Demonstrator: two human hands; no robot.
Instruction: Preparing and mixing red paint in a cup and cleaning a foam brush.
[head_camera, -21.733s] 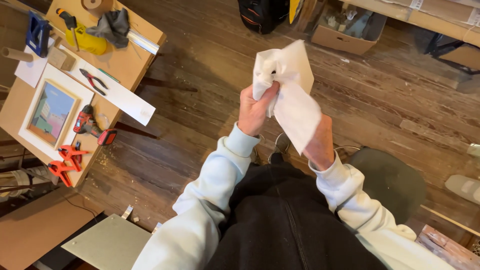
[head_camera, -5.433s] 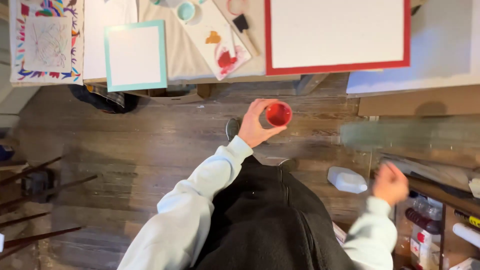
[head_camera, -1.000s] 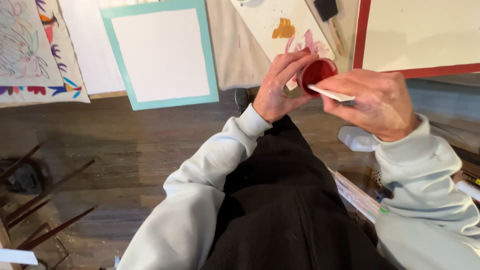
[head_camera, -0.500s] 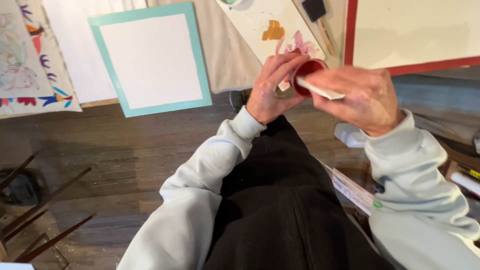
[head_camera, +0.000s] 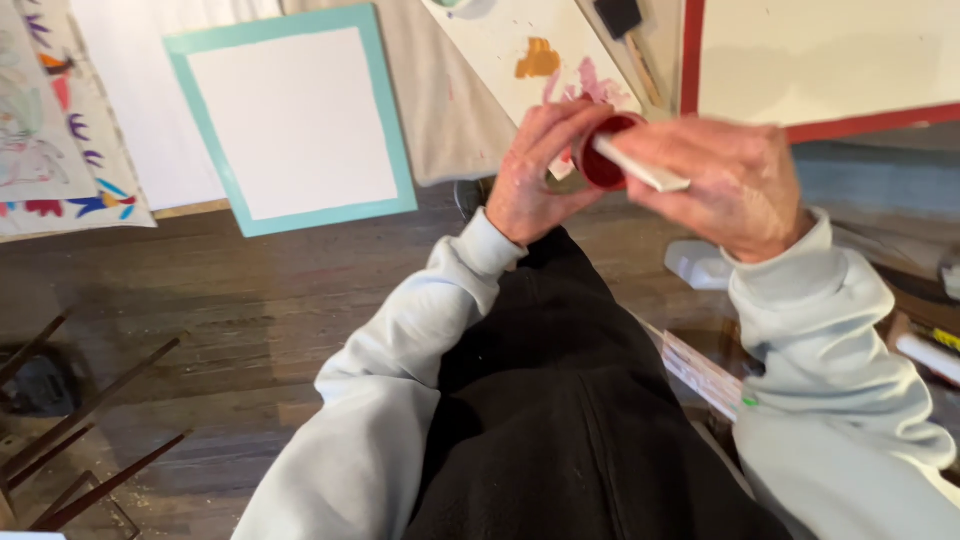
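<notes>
While the person is standing over the wooden floor (head_camera: 200, 300), the left hand (head_camera: 535, 175) is gripping a small red cup (head_camera: 603, 160) and the right hand (head_camera: 735, 180) is pinching a white stick (head_camera: 640, 168) at its rim. Farther away, a teal-bordered white panel (head_camera: 292, 120) is lying on the table.

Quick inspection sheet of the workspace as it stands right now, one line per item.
Surface: table covered with a pale cloth, paint-smeared sheet on it.
Job's things: small red pot held in left hand; white stick in right hand, tip at the pot's mouth.
Clutter: teal-bordered white panel, red-bordered panel, foam brush, coloured drawing.
Grippers: both hands occupied.
Cables: nothing seen.
Surroundings: wooden floor, dark rods at lower left.
</notes>
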